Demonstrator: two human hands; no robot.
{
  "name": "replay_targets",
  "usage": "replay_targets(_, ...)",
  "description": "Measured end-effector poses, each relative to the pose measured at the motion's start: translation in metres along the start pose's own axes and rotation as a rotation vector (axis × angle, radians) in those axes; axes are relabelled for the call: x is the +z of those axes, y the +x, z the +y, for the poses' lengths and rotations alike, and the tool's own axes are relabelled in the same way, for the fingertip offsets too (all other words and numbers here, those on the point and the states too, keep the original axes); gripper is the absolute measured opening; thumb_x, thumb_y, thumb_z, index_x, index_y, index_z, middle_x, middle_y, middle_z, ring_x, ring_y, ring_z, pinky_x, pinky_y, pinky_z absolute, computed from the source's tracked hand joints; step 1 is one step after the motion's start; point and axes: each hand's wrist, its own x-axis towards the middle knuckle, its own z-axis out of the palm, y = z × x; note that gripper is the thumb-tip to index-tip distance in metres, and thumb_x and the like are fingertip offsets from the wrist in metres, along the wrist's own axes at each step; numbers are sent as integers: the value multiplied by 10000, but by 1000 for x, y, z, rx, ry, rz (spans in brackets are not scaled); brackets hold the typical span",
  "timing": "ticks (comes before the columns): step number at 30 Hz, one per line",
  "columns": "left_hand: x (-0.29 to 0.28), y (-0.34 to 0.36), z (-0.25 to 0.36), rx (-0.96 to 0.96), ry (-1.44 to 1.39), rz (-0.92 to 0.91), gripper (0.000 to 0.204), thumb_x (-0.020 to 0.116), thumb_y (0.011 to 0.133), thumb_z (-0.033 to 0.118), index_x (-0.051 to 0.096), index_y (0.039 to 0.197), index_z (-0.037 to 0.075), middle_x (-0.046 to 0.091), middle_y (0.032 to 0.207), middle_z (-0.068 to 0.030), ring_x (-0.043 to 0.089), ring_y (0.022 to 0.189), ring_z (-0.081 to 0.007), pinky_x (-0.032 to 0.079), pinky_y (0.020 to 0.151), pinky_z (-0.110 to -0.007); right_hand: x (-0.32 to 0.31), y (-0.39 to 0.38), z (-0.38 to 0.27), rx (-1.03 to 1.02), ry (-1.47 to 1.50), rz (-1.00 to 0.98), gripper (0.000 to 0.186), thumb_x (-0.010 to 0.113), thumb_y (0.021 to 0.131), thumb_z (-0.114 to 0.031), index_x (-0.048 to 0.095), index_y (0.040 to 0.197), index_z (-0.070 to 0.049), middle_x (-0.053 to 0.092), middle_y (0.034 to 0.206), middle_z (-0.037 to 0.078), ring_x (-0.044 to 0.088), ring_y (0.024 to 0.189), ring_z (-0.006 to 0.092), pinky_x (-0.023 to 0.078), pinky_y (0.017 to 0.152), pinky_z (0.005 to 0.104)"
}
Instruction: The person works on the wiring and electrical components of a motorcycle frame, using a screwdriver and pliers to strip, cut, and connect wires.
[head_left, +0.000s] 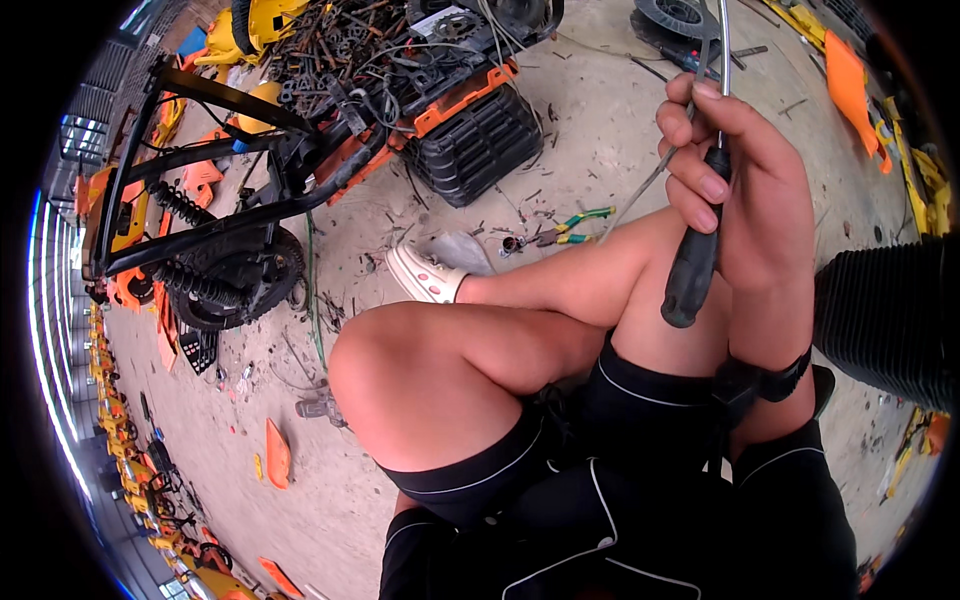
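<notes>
My right hand [750, 180] is raised at the upper right, its fingers closed round a screwdriver [692, 275]. The black handle points down toward my thigh, and the bright metal shaft runs up past the top edge of the picture. A thin grey cable [650, 185] passes at the same fingers and trails down to the left; whether they grip it too I cannot tell. My left hand is out of the picture. Pliers [570, 232] with green and yellow handles lie on the floor beyond my shin, beside a small round metal part [511, 244].
A black motorbike frame [210, 215] with a wheel [235, 275] stands at the left. Behind it, bolts and metal scraps [340, 60] are heaped above a black ribbed crate [478, 145]. A ribbed black cylinder [885, 320] is close by my right forearm. Orange panels [855, 95] lie about.
</notes>
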Motion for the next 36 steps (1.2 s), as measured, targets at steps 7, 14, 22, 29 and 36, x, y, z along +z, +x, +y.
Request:
replay_targets(7,-6,22,-11,203,172,-80,319,770,820,30,611,581,-108,685,692,-112,624,662,-70,517,676,-218,-16,11,21,65,19,65,242,514,992,-183,568,1115,19,584,882,70,427,531,55,377,413,214)
replay_targets(14,-13,35,-21,168,-6,-82,238,717,826,-1,617,648,-121,699,756,-134,641,707,-80,507,697,-216,-23,25,33,80,30,82,231,553,969,-179,581,1091,15,600,881,82,452,553,66,390,440,217)
replay_targets(22,-84,23,-148,42,125,78,253,602,911,122,607,754,-75,663,788,-97,596,722,-94,476,685,-243,-22,38,41,80,17,123,217,551,969,-177,582,1079,8,592,879,78,444,556,73,387,445,221)
replay_targets(29,-220,3,-293,-184,540,473,314,502,985,230,599,846,-34,631,817,-65,556,736,-106,448,675,-266,-9,60,67,121,21,146,221,541,976,-181,577,1083,9,584,880,80,450,554,71,390,439,227)
replay_targets(36,-273,44,-252,97,322,761,289,449,1039,236,606,1032,-6,606,863,-52,513,754,-120,439,694,-288,-7,73,105,190,-26,238,205,568,956,-170,590,1062,5,595,872,87,465,561,76,397,450,233)
